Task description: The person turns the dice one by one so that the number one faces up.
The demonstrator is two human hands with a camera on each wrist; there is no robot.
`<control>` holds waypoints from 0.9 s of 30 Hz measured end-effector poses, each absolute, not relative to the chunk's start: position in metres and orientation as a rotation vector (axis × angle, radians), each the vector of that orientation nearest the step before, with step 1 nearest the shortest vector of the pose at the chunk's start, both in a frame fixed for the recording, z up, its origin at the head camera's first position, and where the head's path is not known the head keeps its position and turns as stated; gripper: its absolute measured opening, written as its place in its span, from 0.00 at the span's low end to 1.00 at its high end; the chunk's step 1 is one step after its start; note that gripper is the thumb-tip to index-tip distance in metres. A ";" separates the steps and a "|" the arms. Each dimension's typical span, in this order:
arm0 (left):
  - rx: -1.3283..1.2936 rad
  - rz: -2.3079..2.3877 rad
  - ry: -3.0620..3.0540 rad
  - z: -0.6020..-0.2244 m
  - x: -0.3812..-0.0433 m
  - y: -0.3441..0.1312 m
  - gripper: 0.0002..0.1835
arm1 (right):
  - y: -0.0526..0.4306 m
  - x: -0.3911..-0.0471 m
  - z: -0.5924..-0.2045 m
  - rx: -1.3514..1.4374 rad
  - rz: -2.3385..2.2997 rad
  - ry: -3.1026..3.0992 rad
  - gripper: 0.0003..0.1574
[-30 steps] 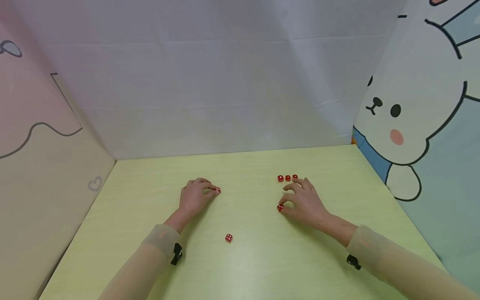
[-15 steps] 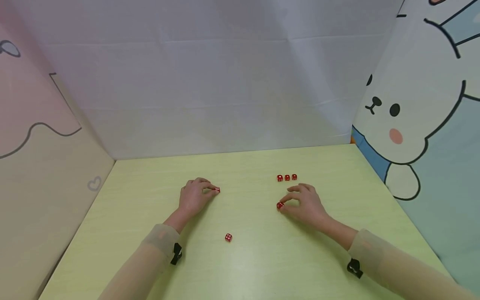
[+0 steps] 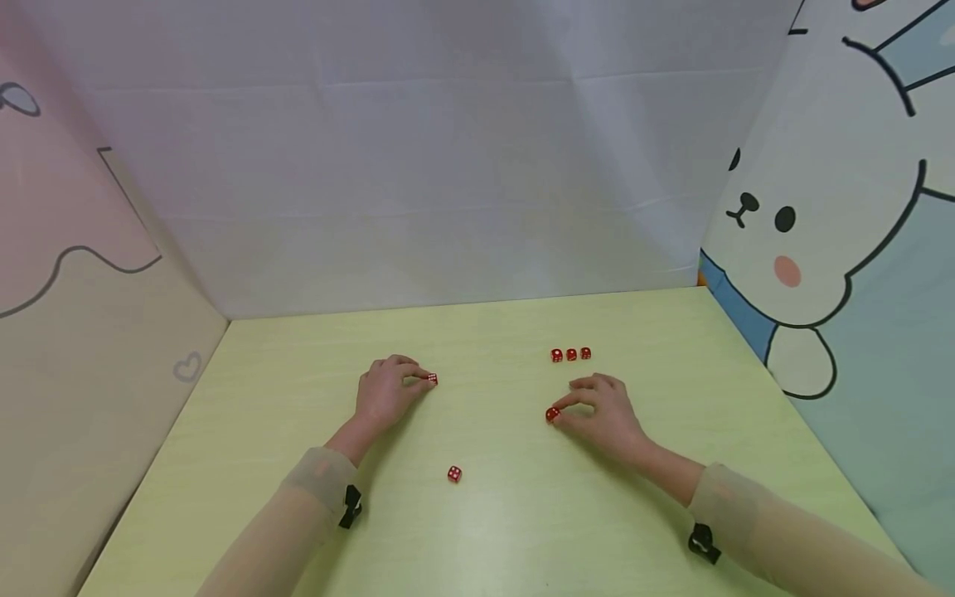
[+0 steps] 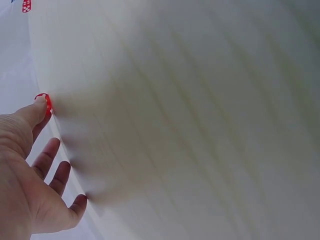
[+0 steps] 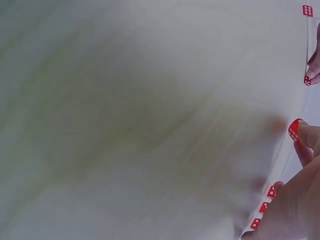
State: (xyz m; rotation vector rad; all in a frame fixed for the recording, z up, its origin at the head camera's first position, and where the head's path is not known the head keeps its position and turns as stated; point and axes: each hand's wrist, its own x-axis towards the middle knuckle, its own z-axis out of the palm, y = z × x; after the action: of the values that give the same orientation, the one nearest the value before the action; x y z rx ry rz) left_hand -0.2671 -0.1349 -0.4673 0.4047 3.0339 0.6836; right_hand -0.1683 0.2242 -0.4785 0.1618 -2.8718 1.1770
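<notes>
My left hand (image 3: pixel 388 391) pinches a red die (image 3: pixel 433 379) between thumb and index finger, left of the table's middle. In the left wrist view that die (image 4: pixel 47 103) is mostly covered by the thumb. My right hand (image 3: pixel 606 419) holds another red die (image 3: pixel 552 414) at its thumb and index fingertips; white pips show on this die (image 5: pixel 294 131) in the right wrist view. Beyond the right hand, three red dice (image 3: pixel 571 355) stand in a short row, slightly apart. A single red die (image 3: pixel 454 474) lies nearer, between the two forearms.
The pale yellow-green table (image 3: pixel 492 539) ends at a whitish cloth wall (image 3: pixel 448 191) behind. A printed panel with a cartoon animal (image 3: pixel 813 207) borders the right side, and a pink and cream panel (image 3: pixel 89 373) the left. Both sleeves carry a black clip.
My right hand, with its die, has drawn back from the row of three dice and shifted slightly left. My left hand and the lone near die have stayed in place.
</notes>
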 end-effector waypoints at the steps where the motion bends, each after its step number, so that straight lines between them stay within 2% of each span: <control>1: 0.406 0.686 3.034 -0.467 -0.267 -0.135 0.13 | 0.224 -0.168 -0.479 0.164 1.182 -2.871 0.08; 27: 0.410 0.680 3.033 -0.463 -0.269 -0.135 0.13 | 0.232 -0.164 -0.480 0.233 1.008 -2.892 0.06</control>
State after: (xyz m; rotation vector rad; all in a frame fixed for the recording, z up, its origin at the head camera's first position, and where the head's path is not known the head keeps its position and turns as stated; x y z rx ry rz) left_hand -0.2688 -0.1351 -0.4627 0.4105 3.0332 0.6805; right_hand -0.1638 0.2323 -0.4801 0.2332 -2.8920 1.0078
